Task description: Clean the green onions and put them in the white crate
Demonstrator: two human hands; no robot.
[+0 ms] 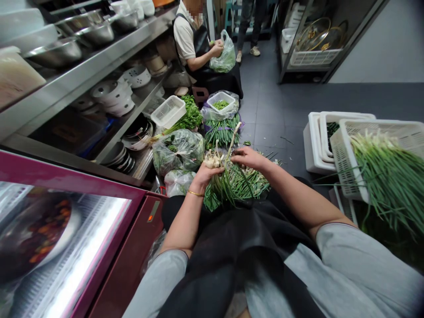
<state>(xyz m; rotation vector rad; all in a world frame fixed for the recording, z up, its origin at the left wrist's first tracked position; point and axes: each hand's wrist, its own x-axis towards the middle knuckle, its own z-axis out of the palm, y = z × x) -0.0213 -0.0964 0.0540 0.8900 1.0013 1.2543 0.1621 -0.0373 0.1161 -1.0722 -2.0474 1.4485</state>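
A bunch of green onions (216, 158) with pale root ends is gripped in my left hand (206, 176), the green leaves hanging down toward my lap. My right hand (245, 158) is just right of the bunch, its fingers curled in at one long stalk that rises from it. Whether those fingertips pinch the stalk or a leaf is too small to make out. Under both hands lies a loose heap of green onion leaves and trimmings (256, 182).
At right, a white basket (347, 172) overflows with green onions beside white bins (313, 145). Bagged greens (179, 152) and a white basket (170, 112) stand left, near a steel shelf (82, 55) and a lit display fridge (132, 260). Ahead sits a person holding a plastic bag (227, 55).
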